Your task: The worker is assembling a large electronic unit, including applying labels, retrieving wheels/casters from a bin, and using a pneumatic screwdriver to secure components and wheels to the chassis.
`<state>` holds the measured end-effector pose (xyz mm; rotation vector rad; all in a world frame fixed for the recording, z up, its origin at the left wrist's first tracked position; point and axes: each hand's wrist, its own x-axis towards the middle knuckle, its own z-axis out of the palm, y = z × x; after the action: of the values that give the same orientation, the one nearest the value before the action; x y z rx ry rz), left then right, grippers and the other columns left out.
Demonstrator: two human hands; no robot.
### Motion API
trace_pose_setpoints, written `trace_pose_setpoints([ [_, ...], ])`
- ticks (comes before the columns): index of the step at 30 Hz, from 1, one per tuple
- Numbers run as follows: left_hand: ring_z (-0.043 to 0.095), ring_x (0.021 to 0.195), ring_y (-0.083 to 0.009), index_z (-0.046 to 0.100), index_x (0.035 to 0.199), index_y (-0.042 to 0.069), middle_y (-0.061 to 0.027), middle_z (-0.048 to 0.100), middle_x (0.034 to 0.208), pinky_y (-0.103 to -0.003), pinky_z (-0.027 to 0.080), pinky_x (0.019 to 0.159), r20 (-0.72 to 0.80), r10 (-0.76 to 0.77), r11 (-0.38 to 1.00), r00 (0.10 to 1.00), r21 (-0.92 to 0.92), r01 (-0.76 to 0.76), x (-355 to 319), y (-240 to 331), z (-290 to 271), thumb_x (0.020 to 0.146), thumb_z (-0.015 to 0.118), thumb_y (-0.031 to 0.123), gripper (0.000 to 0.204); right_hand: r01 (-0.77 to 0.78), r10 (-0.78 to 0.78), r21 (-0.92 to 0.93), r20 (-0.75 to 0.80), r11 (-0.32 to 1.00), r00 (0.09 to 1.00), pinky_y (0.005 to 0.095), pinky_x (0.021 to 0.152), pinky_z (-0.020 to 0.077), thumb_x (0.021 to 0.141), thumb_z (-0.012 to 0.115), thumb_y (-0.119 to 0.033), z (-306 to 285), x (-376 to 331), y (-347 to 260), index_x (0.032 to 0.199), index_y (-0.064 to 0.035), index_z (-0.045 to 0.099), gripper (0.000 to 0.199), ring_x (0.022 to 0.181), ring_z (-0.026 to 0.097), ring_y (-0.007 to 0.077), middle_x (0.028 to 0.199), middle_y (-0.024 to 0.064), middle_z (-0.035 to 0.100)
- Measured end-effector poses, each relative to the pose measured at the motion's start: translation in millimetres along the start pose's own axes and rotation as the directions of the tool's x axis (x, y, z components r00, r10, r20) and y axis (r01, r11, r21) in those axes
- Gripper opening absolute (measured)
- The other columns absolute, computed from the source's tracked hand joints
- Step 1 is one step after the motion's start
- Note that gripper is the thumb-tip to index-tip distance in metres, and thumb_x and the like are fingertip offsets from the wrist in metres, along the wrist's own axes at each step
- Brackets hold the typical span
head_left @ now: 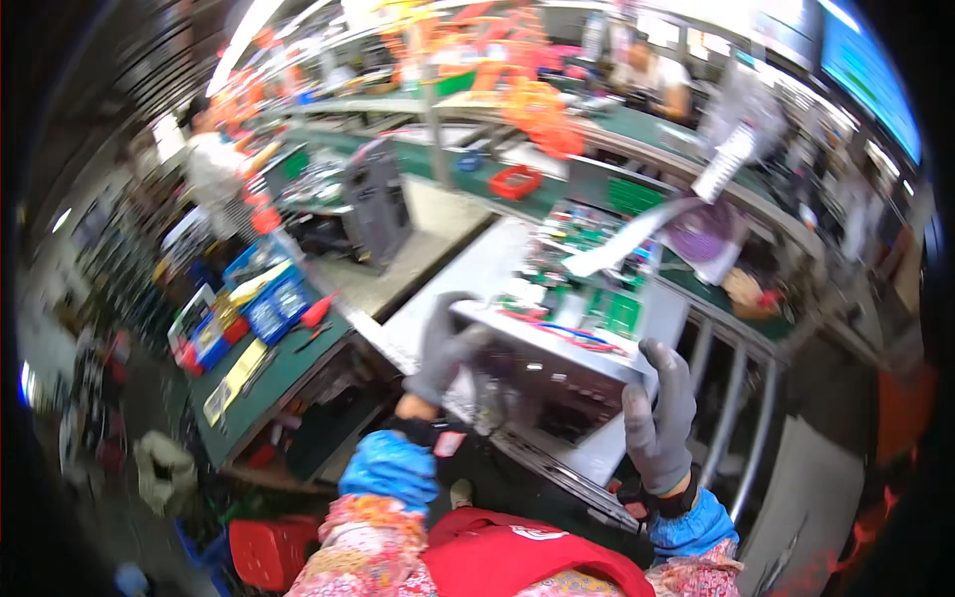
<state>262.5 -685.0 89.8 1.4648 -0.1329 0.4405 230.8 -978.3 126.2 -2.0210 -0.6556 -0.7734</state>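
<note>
The person holds an open metal chassis (557, 368), grey and box-shaped, between both gloved hands above the near edge of the pale workbench (468, 269). The left hand (443, 348) grips the chassis's left end, fingers curled over its upper edge; the right hand (662, 418) is pressed flat against the right-hand corner, fingers extended upward rather than wrapped. The hands are thus well apart, one at each end, both in contact with the unit. Green circuit boards (622, 313) and red and blue wires (572, 336) lie exposed in its open top. In the inspector's judgement the unit is rigid and fairly heavy, its sheet-metal edges likely sharp, and the boards and wiring fragile; hold should be taken on the outer side walls only, never on the electronics. The picture is motion-blurred, so grip firmness cannot be told. To the left stands a green-topped bench (288, 363) bearing blue bins (274, 298); a red stool (269, 552) sits below.
</note>
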Motion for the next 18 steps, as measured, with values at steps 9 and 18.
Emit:
trace_pose_setpoints([
  [9,0.061,0.088,-0.0258,0.052,0.116,0.007,-0.0136,0.061,0.094,-0.037,0.048,0.079,-0.189,0.024,0.975,0.982,0.223,0.019,-29.5,13.5,26.1,0.078,0.073,0.036,0.052,0.247,-0.264,-0.535,0.046,0.808,0.964,0.0448,0.082,0.0441,0.089,0.059,-0.019,37.6,-0.5,-20.2,0.107,0.0029,0.065,0.029,0.089,0.061,0.0352,0.099,0.0189,0.065],
  [18,0.053,0.108,-0.0383,0.045,0.126,0.002,-0.0207,0.052,0.114,-0.045,0.044,0.091,0.198,0.206,0.923,0.958,0.287,-0.257,-138.4,33.2,104.6,0.077,0.067,0.044,0.069,0.295,-0.386,-0.466,-0.111,0.834,0.916,0.0391,0.068,0.0526,0.093,0.051,-0.032,-58.8,-10.9,59.4,0.116,0.0021,0.059,0.042,0.077,0.062,0.0273,0.094,0.0142,0.064],
])
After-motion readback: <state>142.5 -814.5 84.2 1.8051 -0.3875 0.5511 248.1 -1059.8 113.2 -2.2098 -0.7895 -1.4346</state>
